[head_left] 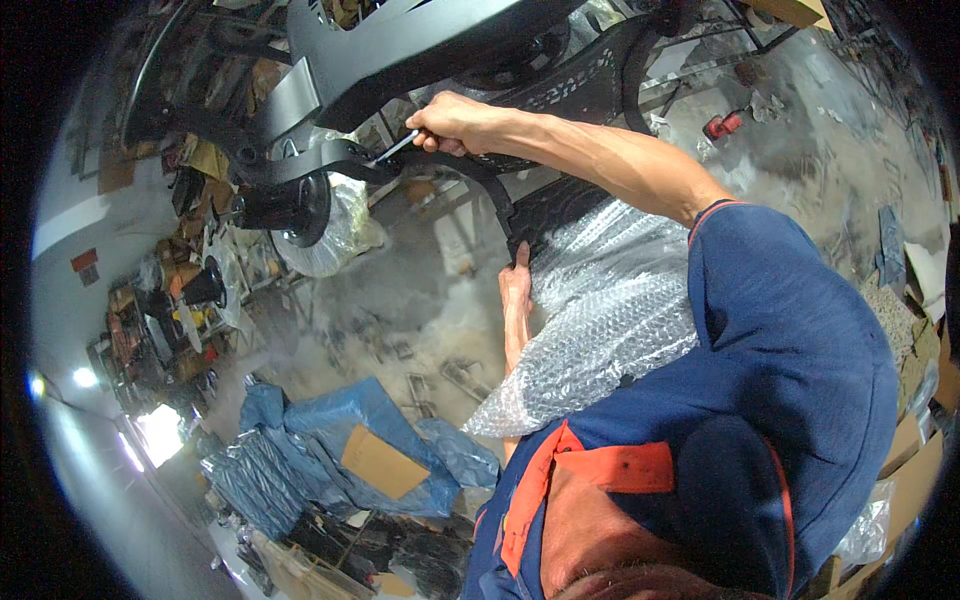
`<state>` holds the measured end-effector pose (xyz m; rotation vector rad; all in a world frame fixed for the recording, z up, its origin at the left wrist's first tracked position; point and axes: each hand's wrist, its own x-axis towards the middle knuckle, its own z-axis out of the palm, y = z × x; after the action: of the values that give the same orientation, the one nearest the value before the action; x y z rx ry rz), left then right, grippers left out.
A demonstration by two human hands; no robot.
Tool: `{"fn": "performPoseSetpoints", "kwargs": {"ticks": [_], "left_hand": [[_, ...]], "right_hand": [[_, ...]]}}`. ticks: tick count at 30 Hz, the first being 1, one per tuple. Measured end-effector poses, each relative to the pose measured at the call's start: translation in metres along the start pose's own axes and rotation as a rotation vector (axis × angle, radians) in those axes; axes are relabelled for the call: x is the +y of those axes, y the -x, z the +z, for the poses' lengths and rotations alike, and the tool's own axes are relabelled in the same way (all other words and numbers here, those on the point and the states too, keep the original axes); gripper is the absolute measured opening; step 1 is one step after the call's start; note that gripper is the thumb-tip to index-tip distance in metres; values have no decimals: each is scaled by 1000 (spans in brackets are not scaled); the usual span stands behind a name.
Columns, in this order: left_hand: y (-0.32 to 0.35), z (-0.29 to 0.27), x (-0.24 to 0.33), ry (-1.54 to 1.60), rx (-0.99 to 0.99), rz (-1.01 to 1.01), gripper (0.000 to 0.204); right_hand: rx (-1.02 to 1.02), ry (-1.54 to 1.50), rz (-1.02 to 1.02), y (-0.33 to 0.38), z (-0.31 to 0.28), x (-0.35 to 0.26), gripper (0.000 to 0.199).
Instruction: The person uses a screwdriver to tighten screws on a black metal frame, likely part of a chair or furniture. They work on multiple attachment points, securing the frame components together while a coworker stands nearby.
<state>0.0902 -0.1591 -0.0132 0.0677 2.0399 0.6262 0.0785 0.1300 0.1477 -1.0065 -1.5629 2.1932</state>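
A slim silver metal tool [395,149] is pinched in my right hand [452,122], fingers closed round it, its tip at the curved black metal bar [335,160] on the far side. The exact kind of tool is hard to make out. Lower down, my left hand [516,285] grips the edge of a black frame [492,190], with most of its fingers hidden. Bubble wrap [610,310] covers a part beside my left forearm. Above my right hand stretches a large, smooth black metal part [420,50] with a perforated dark panel [560,95] next to it.
A black round hub [308,208] wrapped in clear plastic hangs at left. Blue plastic-covered bundles [360,440] bear a piece of brown cardboard [384,462]. A red object [722,126] lies on the dusty floor at right. Cartons [915,480] line the right edge.
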Motion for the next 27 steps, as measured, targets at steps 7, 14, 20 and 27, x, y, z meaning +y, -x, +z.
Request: {"fn": "performPoseSetpoints", "kwargs": {"ticks": [7,14,20,27], "left_hand": [[-13,0,-11,-33,-4,34,96],[-19,4,-16,-27,34,30,101],[-28,6,-23,-59,60,21,94],[-11,3,-9,-47,37,40,95]], "right_hand": [[426,456,-512,14,15,20,38],[326,757,-1112,14,-6,27,25],[0,52,-68,3,0,8,22],[181,398,-681,36,9,15,29]]}}
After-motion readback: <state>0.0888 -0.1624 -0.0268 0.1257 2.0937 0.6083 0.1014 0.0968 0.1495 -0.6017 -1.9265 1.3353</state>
